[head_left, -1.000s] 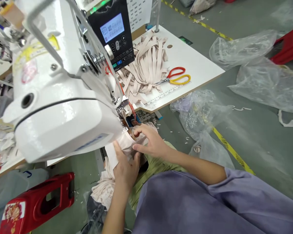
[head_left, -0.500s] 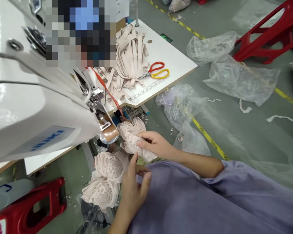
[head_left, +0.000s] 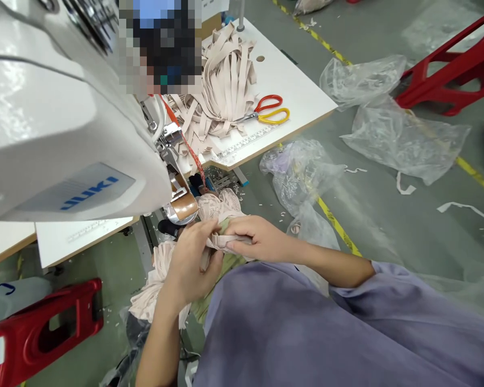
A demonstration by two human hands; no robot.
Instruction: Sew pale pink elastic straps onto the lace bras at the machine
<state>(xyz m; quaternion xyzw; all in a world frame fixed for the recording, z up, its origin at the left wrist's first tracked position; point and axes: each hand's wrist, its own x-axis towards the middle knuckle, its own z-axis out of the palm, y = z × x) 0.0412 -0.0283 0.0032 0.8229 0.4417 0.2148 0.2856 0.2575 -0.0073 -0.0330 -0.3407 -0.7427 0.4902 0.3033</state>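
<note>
Between my hands is a pale pink lace bra [head_left: 220, 203], its far cup spread beyond my fingers toward the sewing machine. My right hand [head_left: 264, 239] pinches a folded part of its band between thumb and fingers. On the near side, my left hand [head_left: 193, 260] curls over the same fabric, thumb apart below, and its fingertips are partly hidden behind the cloth. More gathered pale lace [head_left: 149, 295] hangs below and behind my left wrist, mostly covered by it; whether it joins the held piece I cannot tell.
A white JUKI sewing machine [head_left: 64, 129] looms at the left. Pale fabric strips [head_left: 229, 80], scissors [head_left: 272, 110] and a printed ruler [head_left: 246, 141] are on the white table [head_left: 302, 97]. Red stools [head_left: 447, 64] and plastic bags [head_left: 403, 137] stand or lie around. Another person is partly visible behind the machine.
My left hand has moved up and closed onto the bra beside my right hand; before, it was free with fingers apart. The camera view has shifted slightly.
</note>
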